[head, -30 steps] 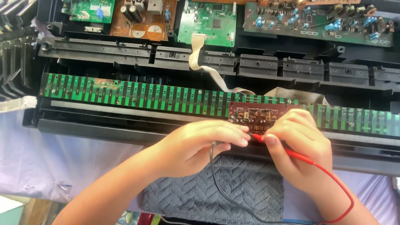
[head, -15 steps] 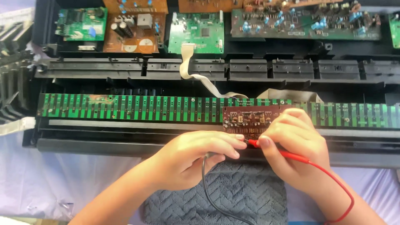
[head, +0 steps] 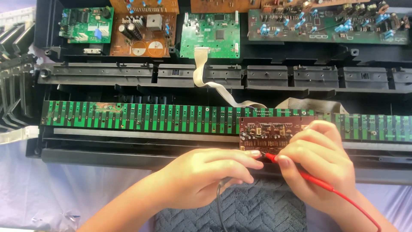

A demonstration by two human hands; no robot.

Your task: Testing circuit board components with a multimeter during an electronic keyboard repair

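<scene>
A small brown circuit board (head: 268,131) lies on top of a long green contact strip board (head: 141,118) inside an opened black keyboard chassis (head: 107,157). My right hand (head: 319,161) holds a red test probe (head: 300,174) with its tip against the brown board's lower edge; its red lead (head: 358,208) runs off to the lower right. My left hand (head: 206,176) is closed around a black probe, mostly hidden by the fingers, with its black lead (head: 218,202) hanging down. The fingertips of both hands nearly meet at the board's bottom edge.
Several green and brown circuit boards (head: 210,36) sit at the back of the chassis. A beige ribbon cable (head: 214,88) runs from them down to the strip board. A grey knitted cloth (head: 253,212) lies under my wrists. Loose black key parts (head: 13,81) are stacked at the left.
The view has shifted slightly, so the boards sit a little lower in the frame. Both hands stay at the brown board with the probes in them.
</scene>
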